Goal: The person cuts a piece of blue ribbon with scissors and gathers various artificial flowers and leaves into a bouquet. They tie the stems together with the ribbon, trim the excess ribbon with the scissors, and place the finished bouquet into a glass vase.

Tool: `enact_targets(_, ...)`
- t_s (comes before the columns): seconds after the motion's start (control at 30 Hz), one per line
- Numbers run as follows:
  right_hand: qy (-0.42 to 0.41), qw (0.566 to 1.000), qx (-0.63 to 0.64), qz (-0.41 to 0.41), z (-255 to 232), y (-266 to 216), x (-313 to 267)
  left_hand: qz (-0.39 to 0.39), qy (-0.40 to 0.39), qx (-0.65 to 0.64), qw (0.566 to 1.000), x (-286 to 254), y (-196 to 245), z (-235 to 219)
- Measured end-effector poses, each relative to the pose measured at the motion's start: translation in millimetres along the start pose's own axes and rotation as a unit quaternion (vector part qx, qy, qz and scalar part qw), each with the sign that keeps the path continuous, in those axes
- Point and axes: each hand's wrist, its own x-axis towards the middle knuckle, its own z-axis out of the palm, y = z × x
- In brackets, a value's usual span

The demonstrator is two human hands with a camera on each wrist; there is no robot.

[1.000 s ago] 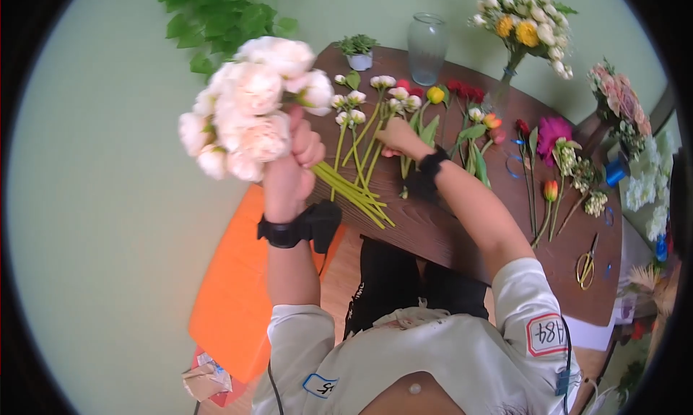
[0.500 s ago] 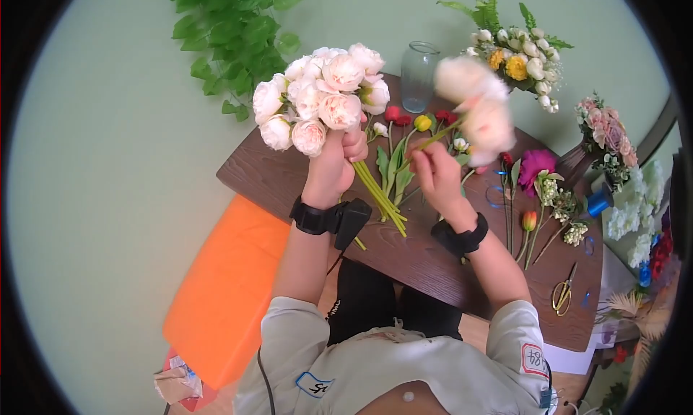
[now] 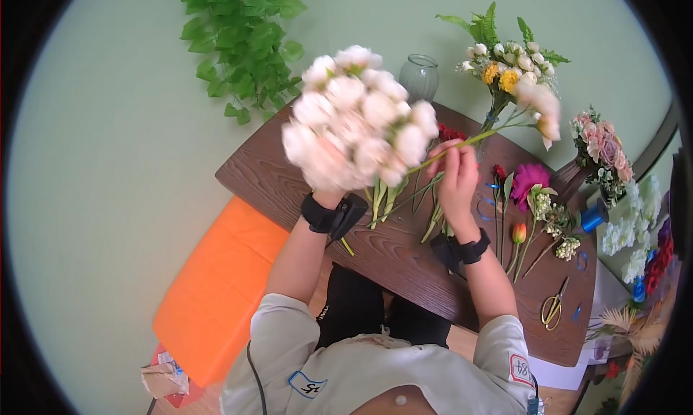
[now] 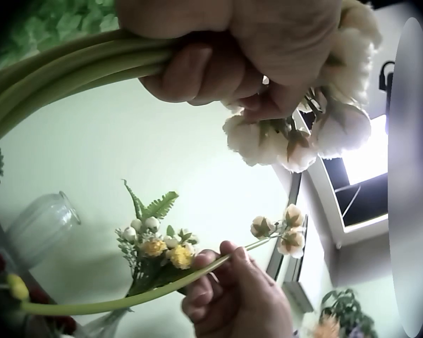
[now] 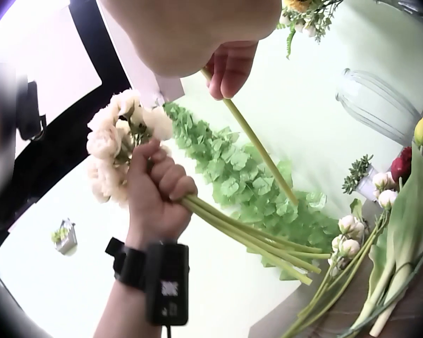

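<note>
A bunch of pale pink-white peonies [image 3: 350, 119] is raised over the table. My left hand [image 5: 158, 190] grips its green stems [image 5: 247, 239] just below the blooms; in the head view the flowers hide that hand. My right hand [image 3: 457, 187] pinches one separate peony stem [image 4: 120, 305] between thumb and fingers, to the right of the bunch. That stem lies slanted, its pale blooms [image 3: 541, 111] pointing away to the right and its cut end toward the bunch.
On the dark wooden table [image 3: 390, 263] lie a magenta flower [image 3: 530, 184], an orange tulip [image 3: 519, 233] and scissors [image 3: 554, 308]. A glass vase [image 3: 419, 78] and a yellow-white arrangement [image 3: 516, 68] stand behind. Blue ribbon [image 3: 595, 216] lies at the right, beside a pink arrangement [image 3: 600, 142].
My right hand has picked a peony stem up from the table and carried it beside the bunch, its blooms swinging right. The bunch has moved right and its blooms have tipped toward the head camera.
</note>
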Motion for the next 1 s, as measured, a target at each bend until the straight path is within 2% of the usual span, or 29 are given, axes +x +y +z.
enact_targets(0.07, 0.026, 0.998, 0.049, 0.015, -6.0, 1.2, 9.9, 0.007, -0.034, 0.049, 0.998, -7.8, -3.1, 12.2)
enact_targets(0.13, 0.02, 0.999, 0.032, 0.011, -13.3, 3.4, 17.1, 0.012, -0.07, 0.094, 0.993, -9.6, 2.7, 9.3)
enact_targets(0.17, 0.013, 1.0, -0.011, 0.018, -17.5, 6.0, 18.8, 0.015, -0.089, 0.116, 0.989, 15.7, 1.4, 13.1)
enact_targets(0.27, -0.043, 0.997, -0.027, 0.052, -21.9, 10.4, 17.7, 0.022, -0.148, 0.179, 0.973, 16.1, 0.5, 20.5)
enact_targets(0.3, -0.04, 0.997, -0.028, 0.054, -24.4, 15.3, 16.0, 0.026, -0.165, 0.2, 0.965, -7.4, 1.8, 22.0)
enact_targets(0.37, -0.114, 0.992, -0.048, 0.021, -27.3, 35.8, 11.9, 0.036, -0.198, 0.243, 0.949, 18.0, 0.4, 27.4)
enact_targets(0.4, -0.151, 0.987, -0.057, 0.005, -27.5, 38.9, 11.1, 0.041, -0.213, 0.265, 0.94, 11.5, 1.5, 28.8)
enact_targets(0.6, -0.139, 0.987, 0.036, 0.069, -48.5, 32.9, -9.1, 0.069, -0.299, 0.39, 0.868, 0.1, 8.3, 34.7)
enact_targets(0.7, -0.132, 0.981, 0.093, 0.105, -42.0, 39.4, 1.4, 0.084, -0.339, 0.449, 0.823, -4.2, 14.5, 33.3)
enact_targets(0.83, -0.124, 0.966, 0.169, 0.154, -48.1, 33.1, -15.7, 0.101, -0.387, 0.522, 0.754, -9.1, 23.1, 35.4)
enact_targets(0.87, -0.121, 0.961, 0.187, 0.165, -44.7, 34.1, -14.6, -0.023, -0.374, 0.569, 0.732, -10.8, 24.0, 42.1)
enact_targets(1.0, -0.111, 0.936, 0.26, 0.208, -46.6, 30.8, -19.6, -0.013, -0.362, 0.55, 0.752, 8.9, 12.5, 42.7)
